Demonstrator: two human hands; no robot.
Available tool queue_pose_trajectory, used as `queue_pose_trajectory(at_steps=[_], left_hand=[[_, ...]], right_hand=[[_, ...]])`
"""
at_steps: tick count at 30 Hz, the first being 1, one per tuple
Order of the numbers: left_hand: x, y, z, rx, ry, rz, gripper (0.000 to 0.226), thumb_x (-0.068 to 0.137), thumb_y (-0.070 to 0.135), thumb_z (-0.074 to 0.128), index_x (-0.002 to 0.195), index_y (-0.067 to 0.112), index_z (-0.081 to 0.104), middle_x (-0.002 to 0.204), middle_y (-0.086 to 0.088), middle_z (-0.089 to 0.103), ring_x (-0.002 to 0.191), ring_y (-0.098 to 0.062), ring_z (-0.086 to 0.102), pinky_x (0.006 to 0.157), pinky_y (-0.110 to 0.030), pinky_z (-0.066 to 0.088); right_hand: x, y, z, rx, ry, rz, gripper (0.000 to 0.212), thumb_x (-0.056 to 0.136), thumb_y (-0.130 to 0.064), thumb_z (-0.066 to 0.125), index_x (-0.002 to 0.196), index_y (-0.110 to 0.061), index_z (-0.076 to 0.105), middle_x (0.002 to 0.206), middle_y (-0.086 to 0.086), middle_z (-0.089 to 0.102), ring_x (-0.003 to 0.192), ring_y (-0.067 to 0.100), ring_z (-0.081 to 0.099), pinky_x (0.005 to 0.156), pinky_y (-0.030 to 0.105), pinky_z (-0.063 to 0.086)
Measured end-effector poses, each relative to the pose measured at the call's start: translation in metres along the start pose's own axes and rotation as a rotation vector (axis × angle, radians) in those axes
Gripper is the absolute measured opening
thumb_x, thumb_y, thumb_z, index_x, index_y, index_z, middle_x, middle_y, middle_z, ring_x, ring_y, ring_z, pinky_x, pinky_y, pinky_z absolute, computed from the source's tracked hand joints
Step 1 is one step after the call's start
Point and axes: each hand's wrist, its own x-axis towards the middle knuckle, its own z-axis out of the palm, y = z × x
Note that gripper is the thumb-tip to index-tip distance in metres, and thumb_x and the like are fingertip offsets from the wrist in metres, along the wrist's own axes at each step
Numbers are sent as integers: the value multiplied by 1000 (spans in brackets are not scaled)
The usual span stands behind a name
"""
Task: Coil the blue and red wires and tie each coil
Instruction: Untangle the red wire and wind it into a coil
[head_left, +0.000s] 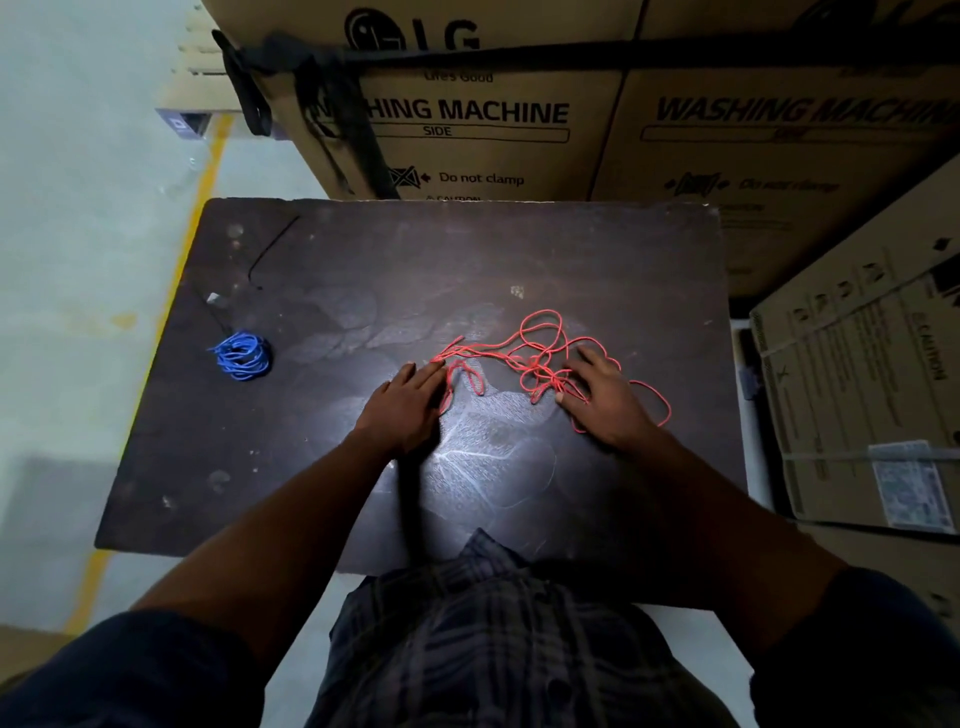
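Stacked cartons (467, 130) are seen at 12 o'clock, behind a dark table (363, 249). The red wire (540, 332) lies uncoiled in loose, tangled loops just right of the table's centre, toward 3 o'clock. The left hand (408, 400) is laid flat with straight fingers against the tangle's 9 o'clock end. The right hand (597, 395) is spread wide on its 4 o'clock side, and nothing is gripped by either. The blue wire (241, 356) is found coiled at 9 o'clock, well apart; whether it is tied cannot be told. A thin black strip (272, 247) lies at 10 o'clock. The red wire's coiling is judged to be starting. A free end must next be found and pinched, and the loops untangled.
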Motion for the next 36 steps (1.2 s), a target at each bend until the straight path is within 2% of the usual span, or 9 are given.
queue_pose_trajectory(at_steps=[5, 8, 11, 15, 19, 22, 26, 32, 36], left_hand=[[-8, -8, -12, -165, 202, -5, 49, 77, 29, 39, 121, 27, 59, 131, 1, 61, 118, -29, 55, 97, -44, 47], [-9, 11, -27, -289, 369, -8, 51, 74, 26, 39, 122, 26, 58, 122, -1, 64, 112, -30, 55, 96, -45, 45], [-7, 40, -43, -247, 432, 52, 57, 78, 25, 40, 134, 23, 51, 136, -1, 55, 125, -24, 48, 103, -42, 39], [4, 68, -38, -25, 248, 366, 54, 90, 31, 42, 143, 18, 41, 153, -5, 38, 142, -25, 32, 115, -45, 25], [17, 62, -17, 79, -47, 283, 65, 95, 42, 47, 151, 15, 28, 163, -6, 16, 149, -25, 15, 118, -46, 15], [20, 39, -10, 106, -55, 245, 71, 92, 46, 50, 151, 15, 26, 162, -7, 18, 149, -27, 18, 116, -47, 23], [14, 1, -13, 94, -24, 215, 66, 91, 47, 43, 149, 18, 33, 160, -2, 25, 146, -21, 26, 110, -49, 32], [3, -42, -14, -77, 109, 158, 40, 90, 44, 38, 118, 27, 61, 140, 4, 53, 133, -17, 45, 104, -51, 38], [6, -26, -19, -86, 260, 36, 37, 88, 42, 34, 95, 21, 64, 98, -5, 64, 97, -30, 59, 88, -41, 46]], right_hand=[[10, -9, 5, -78, 9, 13, 39, 82, -40, 57, 111, -13, 57, 120, 8, 53, 112, 30, 50, 95, 41, 42], [15, -27, 10, 53, 82, -31, 30, 81, -23, 61, 107, -10, 61, 109, 9, 60, 104, 30, 56, 90, 37, 44], [17, -45, 17, 38, 202, -64, 26, 81, -18, 58, 107, -14, 62, 104, 6, 62, 99, 26, 56, 87, 38, 46], [10, -62, 25, -128, 191, -158, 22, 86, -17, 54, 107, -15, 62, 106, 7, 62, 99, 27, 54, 85, 40, 44], [-1, -55, 30, -287, 40, -106, 49, 79, -27, 58, 126, -15, 55, 132, 7, 54, 120, 27, 49, 98, 40, 43], [-9, -42, 29, -240, -41, -68, 64, 78, -32, 58, 138, -17, 44, 148, 5, 40, 134, 25, 39, 107, 44, 38], [-16, -22, 21, -52, -23, 26, 69, 72, -11, 67, 136, -17, 44, 148, 11, 32, 134, 25, 36, 110, 32, 31], [-18, -5, 14, 14, -5, 61, 52, 78, -6, 62, 128, -6, 49, 146, 10, 39, 131, 23, 42, 109, 25, 28], [-10, -17, 14, -8, 41, -32, 29, 73, 0, 59, 101, -4, 62, 127, 17, 52, 119, 30, 49, 101, 27, 34]])
